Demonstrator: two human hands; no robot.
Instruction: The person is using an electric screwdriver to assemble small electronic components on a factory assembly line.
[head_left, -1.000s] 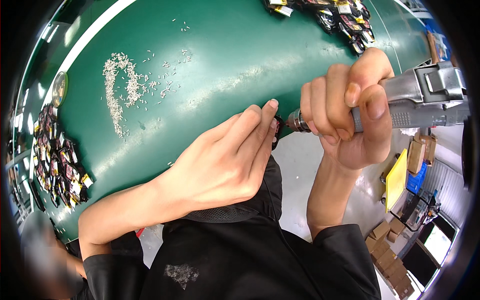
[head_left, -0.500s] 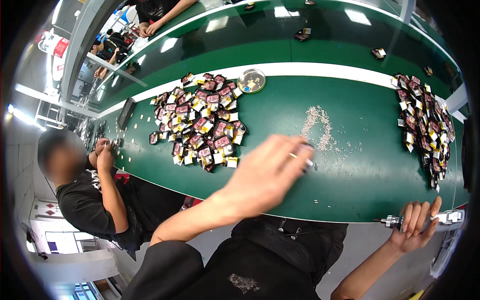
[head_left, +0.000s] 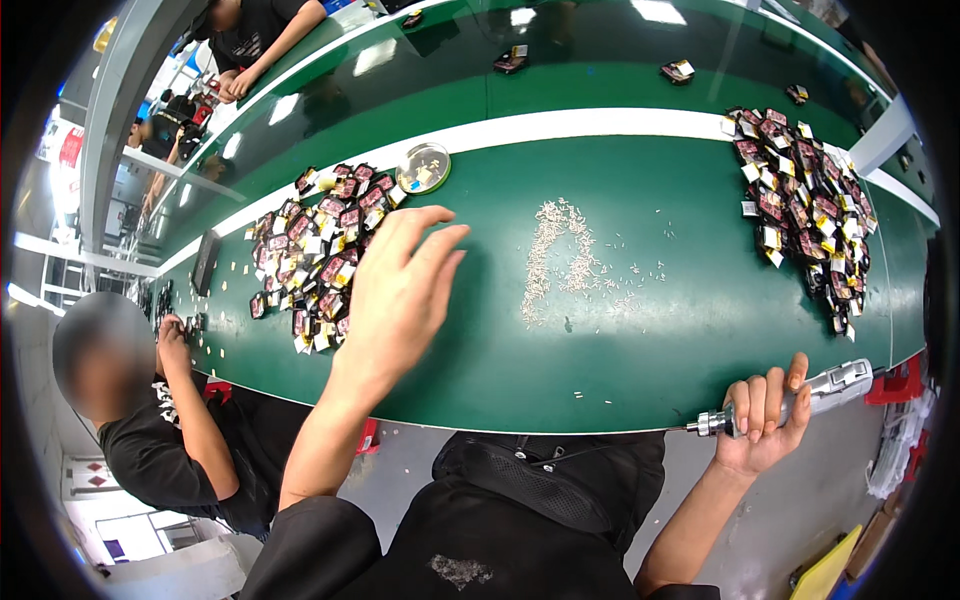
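My left hand (head_left: 400, 290) is beside and partly over the near right edge of the left pile of small black devices (head_left: 310, 260) with pinkish faces and white and yellow tabs. Its fingers are apart and I see nothing in them. My right hand (head_left: 765, 410), at the table's front edge on the right, is wrapped round a grey and silver electric screwdriver (head_left: 830, 388), its bit pointing left. Between the hands, a scatter of tiny pale screw-like pieces (head_left: 545, 260) lies on the green table (head_left: 680, 350).
Another heap of similar devices (head_left: 810, 200) lies at the right. A round clear dish (head_left: 424, 168) with small bits stands by the white ledge (head_left: 580, 125). Several devices lie on the belt beyond. A seated co-worker (head_left: 180, 430) works at the left; another person (head_left: 262, 40) is across.
My left hand has moved left from beside the scattered pieces to the left pile; the small dark thing at its fingertips is gone from it. The view has swung right; my right hand keeps the screwdriver.
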